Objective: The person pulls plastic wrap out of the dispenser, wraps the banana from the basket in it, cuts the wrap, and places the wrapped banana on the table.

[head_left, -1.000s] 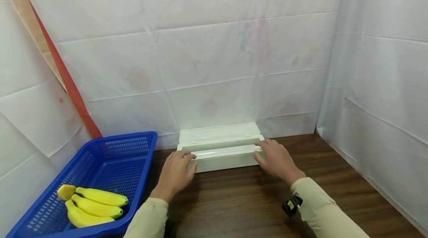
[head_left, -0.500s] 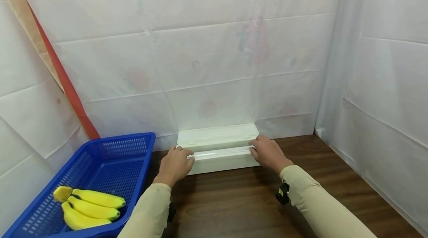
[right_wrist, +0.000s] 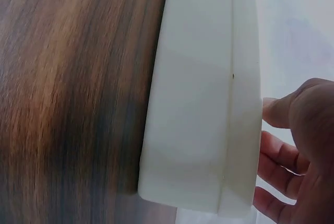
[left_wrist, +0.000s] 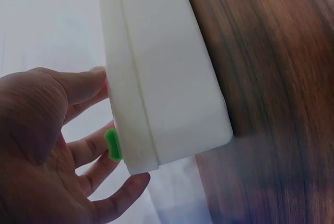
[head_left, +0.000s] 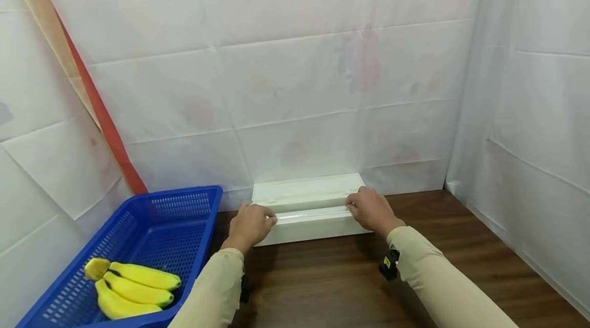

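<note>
A long white box like a cling film dispenser (head_left: 318, 230) lies against the back wall, its lid (head_left: 306, 188) swung up behind. A glossy clear strip (head_left: 313, 213) runs along its top edge. My left hand (head_left: 249, 225) pinches that edge near the left end, thumb and forefinger together. At the right end, my right hand (head_left: 372, 211) does likewise with curled fingers; whether film alone is pinched I cannot tell. Below the thumb in the left wrist view, a small green slider (left_wrist: 113, 144) sits on the edge. The right wrist view shows the fingertips (right_wrist: 270, 143) at the rim.
On the left stands a blue plastic basket (head_left: 213, 230) with a bunch of yellow bananas (head_left: 140, 294) in it. White sheeting (head_left: 295, 87) forms walls behind and at both sides. The brown wood-grain table (head_left: 318, 287) extends in front of the box.
Both hands have gone from lying loosely over the box's ends to pinching its top edge. The right hand has moved inward along it. The view has shifted slightly; the basket stays put.
</note>
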The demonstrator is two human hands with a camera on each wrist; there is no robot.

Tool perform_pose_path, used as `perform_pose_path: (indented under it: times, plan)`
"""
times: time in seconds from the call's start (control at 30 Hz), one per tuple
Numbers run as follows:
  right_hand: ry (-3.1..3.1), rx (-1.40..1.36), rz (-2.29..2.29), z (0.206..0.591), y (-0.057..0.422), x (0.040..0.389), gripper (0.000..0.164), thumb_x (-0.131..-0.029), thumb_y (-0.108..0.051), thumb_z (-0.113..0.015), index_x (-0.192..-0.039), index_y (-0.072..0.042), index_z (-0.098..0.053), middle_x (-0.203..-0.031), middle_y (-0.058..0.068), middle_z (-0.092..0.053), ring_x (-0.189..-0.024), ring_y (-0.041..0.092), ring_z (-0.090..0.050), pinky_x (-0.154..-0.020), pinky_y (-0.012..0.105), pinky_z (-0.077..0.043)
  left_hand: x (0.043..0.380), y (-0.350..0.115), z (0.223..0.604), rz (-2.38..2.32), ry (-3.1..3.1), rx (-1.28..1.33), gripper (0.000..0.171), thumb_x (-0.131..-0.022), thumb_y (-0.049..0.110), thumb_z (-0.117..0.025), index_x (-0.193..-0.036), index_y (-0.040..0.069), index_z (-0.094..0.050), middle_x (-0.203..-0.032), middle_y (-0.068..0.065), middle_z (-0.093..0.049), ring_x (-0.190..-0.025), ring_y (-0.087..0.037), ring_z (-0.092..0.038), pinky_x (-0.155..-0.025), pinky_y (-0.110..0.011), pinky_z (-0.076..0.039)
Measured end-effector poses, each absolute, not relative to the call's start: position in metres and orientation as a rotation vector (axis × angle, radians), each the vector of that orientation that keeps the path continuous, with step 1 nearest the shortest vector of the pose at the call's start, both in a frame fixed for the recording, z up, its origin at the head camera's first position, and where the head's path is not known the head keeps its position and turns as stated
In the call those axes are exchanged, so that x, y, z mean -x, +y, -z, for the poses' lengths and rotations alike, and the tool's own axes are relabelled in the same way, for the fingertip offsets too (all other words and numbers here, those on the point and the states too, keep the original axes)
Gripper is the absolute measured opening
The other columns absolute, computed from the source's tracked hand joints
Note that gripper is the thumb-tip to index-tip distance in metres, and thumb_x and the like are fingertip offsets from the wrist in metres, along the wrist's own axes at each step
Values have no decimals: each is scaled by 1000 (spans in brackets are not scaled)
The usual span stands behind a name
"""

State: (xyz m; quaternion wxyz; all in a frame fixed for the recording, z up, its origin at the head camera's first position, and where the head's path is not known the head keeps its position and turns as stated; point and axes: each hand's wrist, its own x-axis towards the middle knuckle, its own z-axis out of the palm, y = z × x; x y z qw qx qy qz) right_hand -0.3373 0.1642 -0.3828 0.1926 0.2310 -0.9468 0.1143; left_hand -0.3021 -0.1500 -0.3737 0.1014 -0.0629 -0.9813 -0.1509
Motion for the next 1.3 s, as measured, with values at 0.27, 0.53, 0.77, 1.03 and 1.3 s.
perform_pose_path:
  times: [0.27, 0.53, 0.77, 1.03, 1.3]
  plan:
    - [-2681, -580, -329, 377, 161, 340, 14, -101, -17, -59, -100, -11, -72, -81, 0, -56, -71, 18, -51, -62, 38, -45, 305, -146, 364, 524, -2906, 80, 20, -95, 36, -67, -106, 25, -80, -110, -3, -72, -114, -37, -51, -76, -59, -51]
    - [-2682, -488, -497, 382, 163, 342, 20, -105, -17, -48, -104, -8, -66, -88, 2, -64, -78, 21, -61, -78, 54, -47, 307, -141, 365, 522, -2891, 39, 17, -93, 34, -69, -102, 26, -80, -112, -5, -71, -115, -37, -51, -76, -60, -51]
    - [-2669, -420, -567, 381, 164, 343, 22, -107, -19, -43, -107, -6, -61, -81, 3, -62, -70, 20, -58, -75, 51, -48, 309, -136, 364, 512, -2888, 30, 13, -94, 31, -70, -99, 25, -80, -111, -4, -72, -114, -37, -53, -77, -58, -51]
    - [-2688, -248, -842, 378, 155, 341, 24, -107, -22, -41, -107, -8, -60, -84, 0, -67, -73, 20, -61, -68, 41, -48, 311, -134, 366, 547, -2867, 7, 14, -98, 29, -66, -98, 23, -78, -99, 1, -72, -95, -28, -63, -76, -52, -51]
    - [-2498, -157, -1224, 388, 137, 346, 23, -104, -17, -44, -98, -6, -63, -93, 3, -76, -91, 23, -70, -66, 34, -48, 312, -146, 372, 759, -2697, -138, 15, -97, 28, -67, -102, 19, -79, -106, -6, -74, -99, -32, -65, -90, -60, -39]
